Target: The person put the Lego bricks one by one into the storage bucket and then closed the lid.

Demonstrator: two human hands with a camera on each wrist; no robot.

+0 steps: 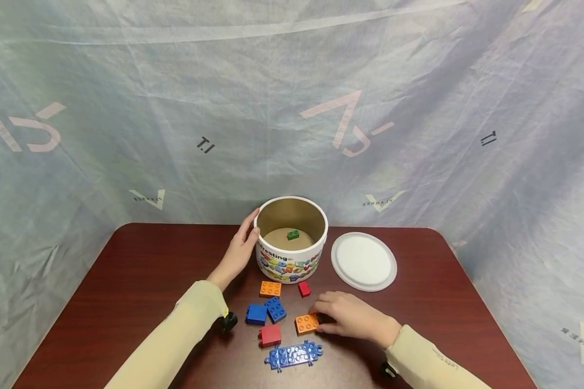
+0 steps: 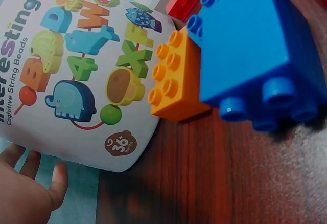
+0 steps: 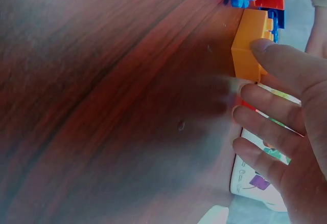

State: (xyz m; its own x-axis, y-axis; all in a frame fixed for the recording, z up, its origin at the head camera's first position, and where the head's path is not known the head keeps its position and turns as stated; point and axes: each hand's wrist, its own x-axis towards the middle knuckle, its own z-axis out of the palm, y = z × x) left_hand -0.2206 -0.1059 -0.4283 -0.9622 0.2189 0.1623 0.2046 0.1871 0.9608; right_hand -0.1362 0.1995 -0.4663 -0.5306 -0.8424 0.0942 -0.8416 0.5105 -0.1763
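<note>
My left hand [image 1: 236, 254] rests against the left side of a white printed bucket [image 1: 289, 267], its fingers fairly straight and reaching up to the rim. Inside the bucket lies a small green toy brick [image 1: 293, 234]. In front of it, my right hand [image 1: 347, 315] pinches the right end of an orange toy brick [image 1: 306, 323] on the table. The right wrist view shows the thumb on the face of this orange brick [image 3: 248, 45], with the index finger partly hidden behind it and the other fingers spread apart.
Near the bucket lie another orange brick [image 1: 270, 288], a small red brick [image 1: 304, 289], two blue bricks [image 1: 256, 314], a larger red brick [image 1: 270, 335] and a blue wheel-less base [image 1: 293, 355]. A white round lid [image 1: 364, 261] lies to the bucket's right. Fabric [image 1: 272, 108] hangs behind the table.
</note>
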